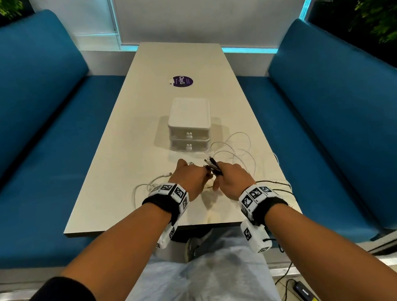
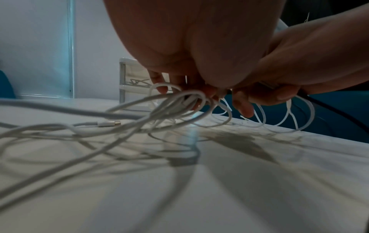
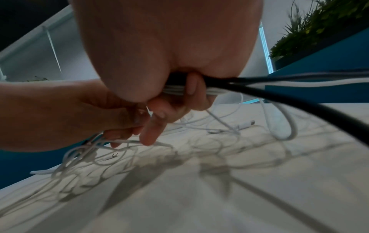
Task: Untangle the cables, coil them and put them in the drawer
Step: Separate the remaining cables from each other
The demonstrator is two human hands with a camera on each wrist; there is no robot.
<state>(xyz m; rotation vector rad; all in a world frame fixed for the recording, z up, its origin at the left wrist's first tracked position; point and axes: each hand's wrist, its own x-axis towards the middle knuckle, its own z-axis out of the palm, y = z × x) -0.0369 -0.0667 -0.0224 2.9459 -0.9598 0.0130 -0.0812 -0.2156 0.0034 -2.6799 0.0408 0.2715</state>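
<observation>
A tangle of white cables (image 1: 238,152) lies on the table in front of a small white two-drawer box (image 1: 188,124); both drawers look closed. My left hand (image 1: 195,176) pinches loops of white cable (image 2: 179,100) just above the table. My right hand (image 1: 227,178) grips a bundle of black cable (image 3: 299,102) and white strands, whose black plugs (image 1: 212,164) stick up between the two hands. The hands touch each other. Loose white cable (image 1: 147,187) trails to the left, with a plug end (image 2: 108,123) lying flat. The left hand's fingertips (image 2: 161,89) are partly hidden by the palm.
The long pale table (image 1: 182,60) carries a round purple sticker (image 1: 181,81) beyond the box. Blue benches (image 1: 31,144) flank both sides. Dark thin wires (image 1: 276,183) hang over the right table edge. A power brick (image 1: 305,293) lies on the floor.
</observation>
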